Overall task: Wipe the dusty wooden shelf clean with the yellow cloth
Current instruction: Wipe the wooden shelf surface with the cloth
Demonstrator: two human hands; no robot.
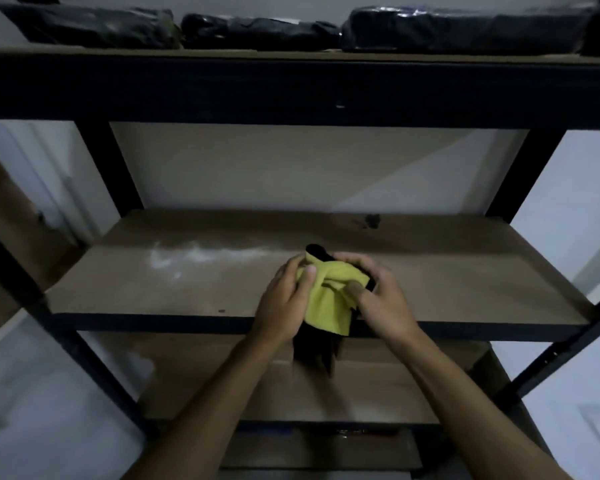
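Note:
The yellow cloth (pixel 328 299), which has a black side or backing hanging below it, is bunched between both hands over the front edge of the middle wooden shelf (pixel 153 292). My left hand (pixel 286 299) grips its left side with the thumb on top. My right hand (pixel 378 296) pinches its right side. A pale smear of dust (pixel 201 254) lies on the shelf board to the left of the hands. A small dark blot (pixel 372 220) sits near the shelf's back right.
The rack has black metal posts (pixel 94 161) and a thick black beam (pixel 291 91) above. Dark wrapped bundles (pixel 257 29) line the top shelf. A lower wooden shelf (pixel 222 382) lies beneath. White walls flank the rack.

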